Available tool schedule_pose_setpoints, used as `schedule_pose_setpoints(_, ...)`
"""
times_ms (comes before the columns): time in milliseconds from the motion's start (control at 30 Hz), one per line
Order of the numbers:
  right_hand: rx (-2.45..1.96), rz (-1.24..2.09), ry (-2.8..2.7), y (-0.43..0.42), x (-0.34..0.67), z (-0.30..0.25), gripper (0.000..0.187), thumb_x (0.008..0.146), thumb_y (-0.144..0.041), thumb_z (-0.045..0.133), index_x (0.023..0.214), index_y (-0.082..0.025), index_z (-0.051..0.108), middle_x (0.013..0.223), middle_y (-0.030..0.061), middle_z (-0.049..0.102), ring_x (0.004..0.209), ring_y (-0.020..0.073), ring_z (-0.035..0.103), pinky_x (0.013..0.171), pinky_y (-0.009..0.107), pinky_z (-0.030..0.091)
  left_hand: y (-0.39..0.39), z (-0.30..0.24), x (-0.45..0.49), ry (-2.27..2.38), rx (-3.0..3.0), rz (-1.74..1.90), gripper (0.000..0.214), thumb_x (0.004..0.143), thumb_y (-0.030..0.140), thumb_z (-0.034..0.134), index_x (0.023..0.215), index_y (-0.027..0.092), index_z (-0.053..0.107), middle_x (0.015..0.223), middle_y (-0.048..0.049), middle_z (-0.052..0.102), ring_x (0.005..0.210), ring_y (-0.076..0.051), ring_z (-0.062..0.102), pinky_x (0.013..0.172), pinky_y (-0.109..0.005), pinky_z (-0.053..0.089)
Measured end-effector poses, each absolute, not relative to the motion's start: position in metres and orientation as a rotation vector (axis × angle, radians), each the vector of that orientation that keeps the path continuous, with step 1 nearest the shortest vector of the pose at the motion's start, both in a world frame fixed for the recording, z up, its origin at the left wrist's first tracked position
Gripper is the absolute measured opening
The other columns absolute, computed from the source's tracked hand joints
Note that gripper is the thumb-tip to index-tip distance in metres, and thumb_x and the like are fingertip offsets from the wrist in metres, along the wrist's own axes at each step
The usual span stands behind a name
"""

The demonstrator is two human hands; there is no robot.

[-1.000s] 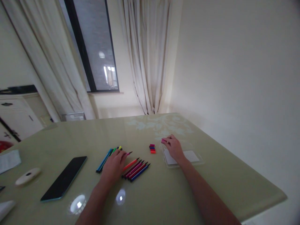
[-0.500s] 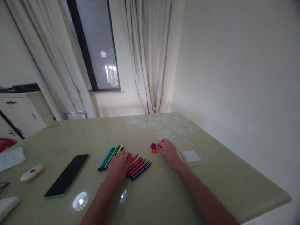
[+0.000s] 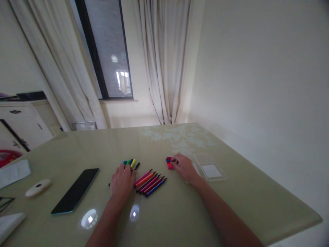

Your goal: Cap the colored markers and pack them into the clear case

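My left hand [image 3: 122, 180] lies palm down over a group of capped markers [image 3: 133, 163], its fingers stretched out and covering most of them. Green, yellow and dark ends stick out past the fingertips. Just to its right, several uncapped markers [image 3: 151, 183] in pink, orange, maroon and blue lie side by side with their dark tips pointing away. My right hand [image 3: 184, 167] has thumb and fingers pinched at a small row of red, blue and orange marker caps [image 3: 168, 159]. What sits between those fingertips is partly hidden, but it looks like a cap.
An open clear plastic case [image 3: 218, 173] with a white card [image 3: 211, 171] lies beside my right wrist. On the left are a dark phone [image 3: 75, 192], a white oval object [image 3: 38, 188], a folded white cloth [image 3: 15, 173] and a black cable [image 3: 5, 204].
My left hand has moved left, off the uncapped markers and onto the capped ones. My right hand has brought its fingertips down against the row of caps.
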State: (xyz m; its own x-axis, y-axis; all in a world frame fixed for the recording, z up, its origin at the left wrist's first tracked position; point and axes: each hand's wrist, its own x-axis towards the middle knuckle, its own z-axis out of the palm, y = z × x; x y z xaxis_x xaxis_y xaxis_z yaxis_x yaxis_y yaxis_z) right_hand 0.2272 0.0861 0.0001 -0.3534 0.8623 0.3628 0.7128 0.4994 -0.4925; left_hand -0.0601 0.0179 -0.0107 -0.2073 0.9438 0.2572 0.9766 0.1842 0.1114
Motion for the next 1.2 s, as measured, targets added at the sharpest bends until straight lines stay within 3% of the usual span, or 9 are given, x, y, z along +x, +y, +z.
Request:
schedule_pose_setpoints(67, -1.266, 0.305, -2.137, 0.084, 0.226, 0.002, 0.011, 0.095, -0.020, 0.063, 0.099, -0.018, 0.073, 0.099, 0.0060, 0.069, 0.086, 0.0176, 0.064, 0.082, 0.029, 0.048, 0.021, -0.010, -0.056, -2.238, -1.987, -0.496, 0.023, 0.099, 0.030, 0.046, 0.102, 0.017, 0.065, 0.111, -0.0132, 0.065, 0.105, -0.029, 0.060, 0.092, -0.041, 0.047)
schedule_pose_setpoints(167, -1.118, 0.266, -2.201, 0.076, 0.216, 0.002, 0.029, 0.099, -0.028, 0.061, 0.127, -0.020, 0.066, 0.110, 0.0080, 0.069, 0.099, 0.0201, 0.065, 0.089, 0.031, 0.049, 0.023, -0.005, -0.040, -2.111, -2.265, -0.723, 0.021, 0.100, 0.027, 0.044, 0.105, 0.018, 0.062, 0.107, -0.0105, 0.068, 0.101, -0.025, 0.063, 0.090, -0.037, 0.048)
schedule_pose_setpoints(233, -0.995, 0.213, -2.306, 0.070, 0.207, 0.001, 0.035, 0.100, -0.033, 0.061, 0.133, -0.022, 0.062, 0.114, 0.0085, 0.070, 0.106, 0.0216, 0.064, 0.096, 0.033, 0.047, 0.020, -0.003, -0.027, -2.009, -2.429, -0.787, 0.022, 0.101, 0.027, 0.042, 0.108, 0.020, 0.062, 0.106, -0.0086, 0.069, 0.099, -0.024, 0.064, 0.088, -0.036, 0.049)
schedule_pose_setpoints(433, -0.870, 0.067, -2.475, 0.066, 0.196, 0.000, 0.017, 0.100, -0.028, 0.060, 0.110, -0.021, 0.072, 0.098, 0.0069, 0.074, 0.096, 0.0204, 0.066, 0.092, 0.032, 0.047, 0.012, -0.001, -0.011, -1.861, -2.589, -0.731, 0.027, 0.102, 0.023, 0.040, 0.116, 0.023, 0.063, 0.114, -0.0080, 0.070, 0.103, -0.023, 0.066, 0.090, -0.034, 0.048)
schedule_pose_setpoints(1200, -0.821, 0.104, -2.459, 0.073, 0.201, 0.002, 0.019, 0.101, -0.027, 0.058, 0.109, -0.024, 0.075, 0.098, 0.0054, 0.078, 0.097, 0.0198, 0.068, 0.096, 0.033, 0.044, 0.012, 0.009, -0.002, -1.947, -2.601, -0.618, 0.025, 0.106, 0.028, 0.035, 0.116, 0.025, 0.058, 0.109, -0.0050, 0.074, 0.094, -0.021, 0.071, 0.070, -0.028, 0.040)
